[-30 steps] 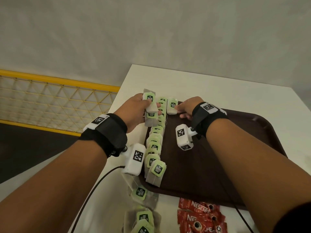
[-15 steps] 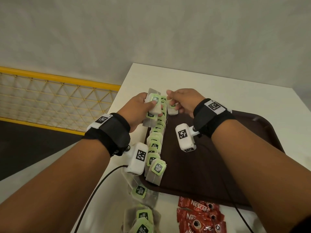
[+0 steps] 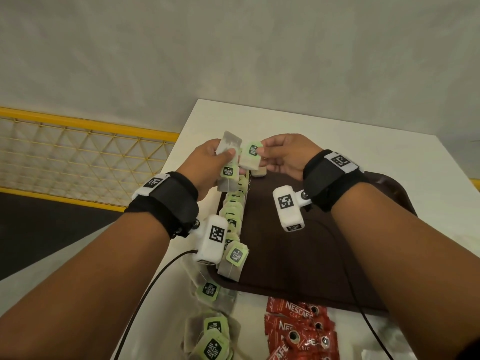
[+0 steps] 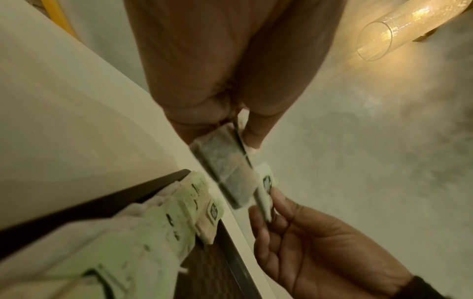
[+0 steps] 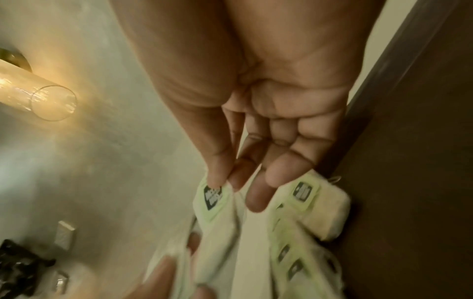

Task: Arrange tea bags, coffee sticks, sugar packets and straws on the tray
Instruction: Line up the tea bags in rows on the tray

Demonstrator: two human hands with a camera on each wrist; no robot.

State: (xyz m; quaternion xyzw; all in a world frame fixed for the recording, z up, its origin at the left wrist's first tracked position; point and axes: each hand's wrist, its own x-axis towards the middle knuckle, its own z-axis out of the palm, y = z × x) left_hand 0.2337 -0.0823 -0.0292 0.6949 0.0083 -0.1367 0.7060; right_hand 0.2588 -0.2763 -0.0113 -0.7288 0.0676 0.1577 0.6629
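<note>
A dark brown tray [image 3: 324,255] lies on the white table, with a row of green-tagged tea bags [image 3: 232,224] along its left edge. My left hand [image 3: 207,165] grips a small stack of tea bags [image 3: 228,149] above the tray's far left corner. My right hand [image 3: 280,154] pinches the green tag of one tea bag [image 3: 252,157] right beside that stack; the pinch shows in the right wrist view [image 5: 222,182]. In the left wrist view the held tea bags [image 4: 227,168] hang between both hands. Red coffee sticks [image 3: 298,331] lie in front of the tray.
More loose tea bags [image 3: 210,333] lie on the table at the near left. A yellow mesh barrier [image 3: 78,157] stands left of the table. A cable [image 3: 145,294] trails from the left wrist camera. A glass wall lamp [image 4: 384,34] glows above.
Both hands have risen from the row's far end. The right hand has left the tray and now pinches a tea bag beside the left hand's stack.
</note>
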